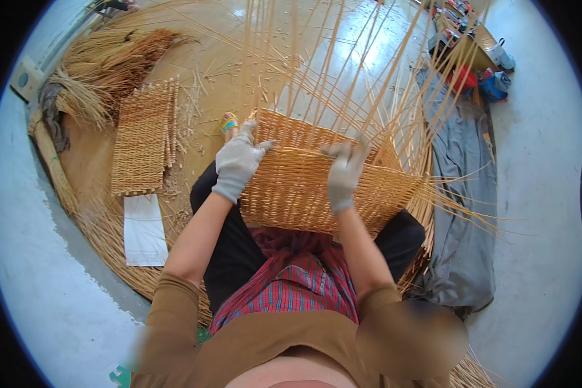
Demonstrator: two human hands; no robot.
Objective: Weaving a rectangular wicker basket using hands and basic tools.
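Two gloved hands, left [238,161] and right [344,173], grip one half-woven wicker basket [304,184] on the lap, its thin uprights fanning up; one flat woven panel [142,139] and one white sheet [143,229] lie on the floor.

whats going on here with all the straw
A seated person is weaving a wicker basket that rests on their lap. Both gloved hands grip its upper rim: the left hand at the left corner, the right hand nearer the middle. Long loose canes rise from the unfinished rim. On the floor to the left lie a finished woven panel, a bundle of straw and a white sheet.
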